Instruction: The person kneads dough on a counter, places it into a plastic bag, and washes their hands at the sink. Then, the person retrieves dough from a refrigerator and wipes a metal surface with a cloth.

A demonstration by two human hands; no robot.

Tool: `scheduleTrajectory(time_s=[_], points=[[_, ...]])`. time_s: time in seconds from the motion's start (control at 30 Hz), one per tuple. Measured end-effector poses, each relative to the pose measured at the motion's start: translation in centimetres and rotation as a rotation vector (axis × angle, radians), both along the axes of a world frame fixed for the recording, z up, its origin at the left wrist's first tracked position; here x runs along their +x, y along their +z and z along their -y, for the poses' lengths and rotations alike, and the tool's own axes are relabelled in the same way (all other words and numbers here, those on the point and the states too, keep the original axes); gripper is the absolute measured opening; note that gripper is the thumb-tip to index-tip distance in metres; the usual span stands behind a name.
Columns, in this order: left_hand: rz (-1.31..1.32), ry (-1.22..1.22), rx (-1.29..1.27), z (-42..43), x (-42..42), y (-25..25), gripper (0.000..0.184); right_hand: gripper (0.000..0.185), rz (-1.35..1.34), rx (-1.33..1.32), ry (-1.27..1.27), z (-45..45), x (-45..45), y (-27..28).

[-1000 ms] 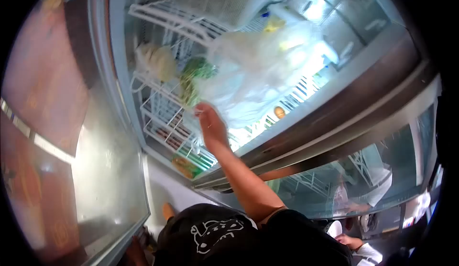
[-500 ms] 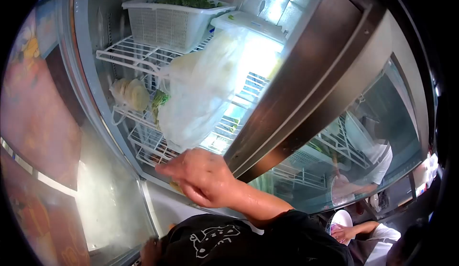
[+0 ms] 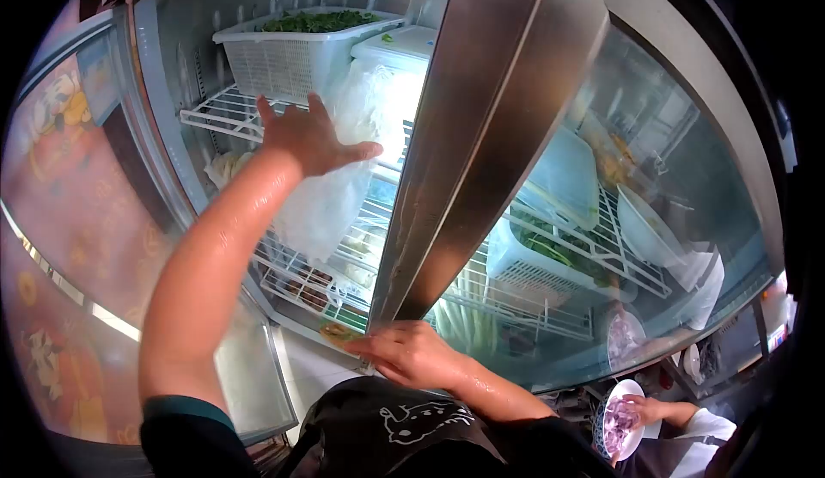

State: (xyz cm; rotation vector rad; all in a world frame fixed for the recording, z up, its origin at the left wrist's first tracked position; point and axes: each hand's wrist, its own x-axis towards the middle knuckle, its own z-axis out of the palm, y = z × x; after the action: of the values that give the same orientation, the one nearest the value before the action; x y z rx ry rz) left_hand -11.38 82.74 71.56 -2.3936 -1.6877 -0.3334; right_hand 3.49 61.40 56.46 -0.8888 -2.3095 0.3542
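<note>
My left hand (image 3: 305,137) reaches up into the open refrigerator, fingers spread, in front of a translucent plastic bag (image 3: 320,211) hanging from the upper wire shelf. Whether its fingertips touch the bag is unclear. My right hand (image 3: 411,354) is low, by the bottom of the steel door post (image 3: 447,160), its fingers pressed together; what they hold, if anything, is hidden. Above my left hand, a white basket (image 3: 279,58) of green leaves stands on the upper shelf beside a lidded white container (image 3: 397,48).
The open glass door (image 3: 253,375) is at left. A closed glass door (image 3: 653,246) at right shows baskets, a bowl and greens behind it or reflected. At lower right, a co-worker's hand (image 3: 646,409) is in a bowl (image 3: 634,389) of pinkish pieces.
My left hand has come up from below into the refrigerator. My right hand has moved down and slightly right, away from the bag. The view has shifted right.
</note>
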Motion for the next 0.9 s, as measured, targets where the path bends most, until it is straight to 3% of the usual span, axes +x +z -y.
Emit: scheduleTrajectory(time_s=[0.07, 0.17, 0.27, 0.37, 0.47, 0.53, 0.57, 0.63, 0.67, 0.73, 0.77, 0.9], points=[[-0.123, 0.000, -0.040, -1.0, -0.3, 1.5, 0.091, 0.039, 0.017, -0.049, -0.032, 0.9, 1.3, -1.1], [-0.197, -0.218, -0.319, -5.0, -1.0, 3.2, 0.047, 0.038, 0.027, -0.116, -0.084, 1.6, 2.4, -2.7], [0.022, -0.389, 0.030, -9.3, -2.1, 2.8, 0.050, 0.038, 0.005, -0.127, -0.099, 2.2, 2.6, -2.7], [0.466, -0.066, -0.224, -6.7, -1.8, 8.1, 0.047, 0.038, -0.020, -0.118, -0.079, 2.0, 2.6, -3.3], [1.020, -0.093, -0.062, -6.1, -1.4, 8.8, 0.040, 0.038, -0.033, -0.139, -0.083, 1.6, 2.4, -3.3], [1.127, -0.223, 0.021, -5.1, -1.6, 9.8, 0.034, 0.041, -0.060, -0.143, -0.117, 1.5, 1.7, -1.8], [1.176, -0.292, 0.055, -4.5, -1.6, 10.0, 0.031, 0.047, -0.142, -0.009, -0.125, 0.9, 1.2, -1.0], [0.326, -0.313, 0.240, -7.2, -4.6, 11.8, 0.029, 0.070, -0.210, 0.185, -0.179, -0.2, 0.6, 2.2], [0.811, -0.277, -0.015, -4.6, -4.7, 13.3, 0.030, 0.076, -0.278, 0.260, -0.209, -0.8, 0.2, 4.0], [1.476, -0.343, -0.351, -3.3, -6.2, 13.7, 0.023, 0.076, -0.284, 0.163, -0.346, -0.7, -1.7, 7.5], [1.662, -0.466, -0.416, -3.1, -7.6, 13.3, 0.020, 0.074, -0.252, 0.120, -0.390, -1.1, -2.7, 8.4], [1.583, -0.599, -0.443, 1.5, -10.1, 11.2, 0.021, 0.065, -0.276, -0.008, -0.407, -4.3, -5.0, 9.3]])
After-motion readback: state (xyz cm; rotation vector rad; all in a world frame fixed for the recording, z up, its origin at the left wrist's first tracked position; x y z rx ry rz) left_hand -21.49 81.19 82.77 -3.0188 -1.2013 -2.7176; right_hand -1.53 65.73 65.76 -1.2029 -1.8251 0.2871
